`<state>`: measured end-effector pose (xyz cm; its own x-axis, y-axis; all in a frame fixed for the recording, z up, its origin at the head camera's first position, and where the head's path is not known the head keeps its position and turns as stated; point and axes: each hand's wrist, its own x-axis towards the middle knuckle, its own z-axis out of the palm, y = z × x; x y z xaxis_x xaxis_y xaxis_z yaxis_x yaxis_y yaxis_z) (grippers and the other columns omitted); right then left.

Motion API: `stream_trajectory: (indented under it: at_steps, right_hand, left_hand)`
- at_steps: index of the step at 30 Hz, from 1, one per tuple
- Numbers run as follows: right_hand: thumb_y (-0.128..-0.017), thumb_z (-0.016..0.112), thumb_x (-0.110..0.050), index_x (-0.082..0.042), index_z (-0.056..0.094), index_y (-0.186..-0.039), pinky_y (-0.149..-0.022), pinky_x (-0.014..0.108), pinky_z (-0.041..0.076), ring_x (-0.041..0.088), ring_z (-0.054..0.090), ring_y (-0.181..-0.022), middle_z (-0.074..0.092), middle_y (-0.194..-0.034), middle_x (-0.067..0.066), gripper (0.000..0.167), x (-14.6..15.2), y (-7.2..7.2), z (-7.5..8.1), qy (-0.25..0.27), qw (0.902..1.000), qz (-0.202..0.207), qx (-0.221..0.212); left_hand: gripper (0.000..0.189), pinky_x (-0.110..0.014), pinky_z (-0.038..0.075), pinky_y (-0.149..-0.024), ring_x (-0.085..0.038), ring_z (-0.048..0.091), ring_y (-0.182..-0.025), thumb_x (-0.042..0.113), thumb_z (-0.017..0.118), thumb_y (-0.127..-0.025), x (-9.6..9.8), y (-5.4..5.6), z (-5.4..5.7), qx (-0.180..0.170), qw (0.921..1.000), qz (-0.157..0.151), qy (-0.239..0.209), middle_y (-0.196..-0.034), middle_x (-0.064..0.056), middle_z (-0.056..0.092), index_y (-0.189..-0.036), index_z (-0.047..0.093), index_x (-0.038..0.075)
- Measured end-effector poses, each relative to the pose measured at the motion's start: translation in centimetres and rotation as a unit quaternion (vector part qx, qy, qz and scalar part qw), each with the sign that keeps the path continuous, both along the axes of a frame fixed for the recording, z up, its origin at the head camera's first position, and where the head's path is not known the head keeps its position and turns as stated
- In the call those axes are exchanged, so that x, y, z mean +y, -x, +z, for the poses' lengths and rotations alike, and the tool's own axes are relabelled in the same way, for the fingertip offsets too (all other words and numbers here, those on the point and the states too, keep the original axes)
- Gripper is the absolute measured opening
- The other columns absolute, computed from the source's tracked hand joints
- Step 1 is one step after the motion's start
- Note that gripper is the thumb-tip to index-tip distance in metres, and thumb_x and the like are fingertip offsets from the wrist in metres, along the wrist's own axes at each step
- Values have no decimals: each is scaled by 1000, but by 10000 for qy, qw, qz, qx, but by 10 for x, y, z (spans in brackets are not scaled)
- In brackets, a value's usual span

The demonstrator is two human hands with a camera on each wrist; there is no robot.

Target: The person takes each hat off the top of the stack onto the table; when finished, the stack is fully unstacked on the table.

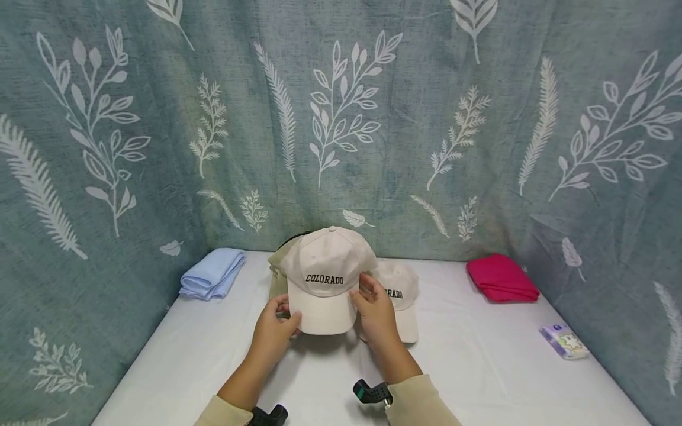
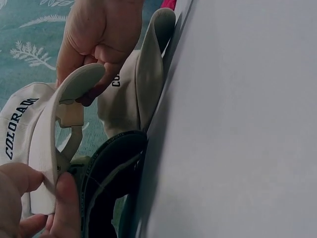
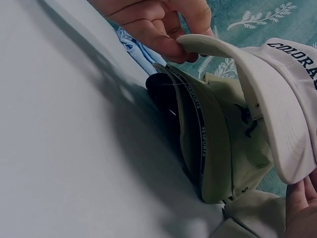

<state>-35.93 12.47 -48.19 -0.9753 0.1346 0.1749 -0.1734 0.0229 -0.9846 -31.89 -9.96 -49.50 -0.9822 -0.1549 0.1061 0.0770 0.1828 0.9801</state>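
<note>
A cream baseball cap (image 1: 330, 266) with COLORADO in dark letters is held up by its brim between both hands, front toward me. My left hand (image 1: 274, 328) pinches the brim's left edge, thumb on top and fingers beneath. The right hand (image 1: 375, 307) pinches the opposite edge. To the right, a second cream COLORADO cap (image 1: 405, 287) rests on the table, partly hidden by my right hand. Behind the held cap is an olive-green cap (image 3: 240, 134), mostly covered in the head view. Dark brims (image 2: 111, 158) show beside it in the left wrist view.
A folded light blue cloth (image 1: 213, 273) lies at the back left of the white table (image 1: 479, 367). At the back right is a folded red cloth (image 1: 502, 278), with a small purple-and-white packet (image 1: 565, 341) in front of it. Leaf-patterned green-blue curtains (image 1: 341, 118) enclose three sides.
</note>
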Motion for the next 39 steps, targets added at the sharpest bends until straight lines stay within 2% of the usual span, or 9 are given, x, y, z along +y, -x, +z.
stream_trajectory:
  at_steps: [5,13,22,27,31,39]
  right_hand:
    - [-98,74,-17,-13,56,-149,-107,37,54,31,58,-136,53,-155,8,55,8,-5,2,-111,9999,-75,-38]
    - [-97,75,-16,-13,57,-148,-96,23,55,28,61,-129,56,-152,8,54,22,-11,6,-312,9992,-259,-17]
    - [-98,74,-17,-14,57,-148,-93,20,54,28,61,-128,57,-151,7,54,37,-18,10,-413,9984,-384,-61]
    - [-97,75,-16,-14,58,-147,-88,16,53,25,62,-125,57,-148,8,53,44,-22,11,-328,9988,-367,-40]
    - [-97,75,-18,-15,57,-147,-88,15,53,24,62,-124,57,-147,7,53,49,-24,11,-473,9980,-406,-38]
    - [-98,74,-18,-10,55,-149,-87,13,53,26,62,-125,55,-148,11,55,60,-26,10,-607,9970,-471,24]
  left_hand:
    - [54,-39,64,-68,-18,68,-72,5,71,-95,7,-3,3,-13,10000,-88,40,-122,-20,58,-144,50,-2]
    - [53,-38,64,-67,-17,68,-72,5,70,-94,19,-6,6,35,9995,-290,-90,-120,-18,56,-142,51,-3]
    - [54,-42,64,-69,-18,69,-72,6,71,-95,34,-9,3,44,9986,-516,-130,-119,-18,58,-143,49,-3]
    - [53,-43,64,-68,-23,70,-73,6,71,-94,40,-11,4,31,9982,-559,-224,-118,-18,57,-142,49,-3]
    - [53,-43,64,-67,-29,71,-75,6,72,-93,45,-13,4,52,9981,-582,-195,-116,-18,57,-141,50,-4]
    - [52,-42,64,-68,-19,69,-72,6,72,-94,54,-14,6,80,9976,-684,-121,-116,-18,57,-140,50,-4]
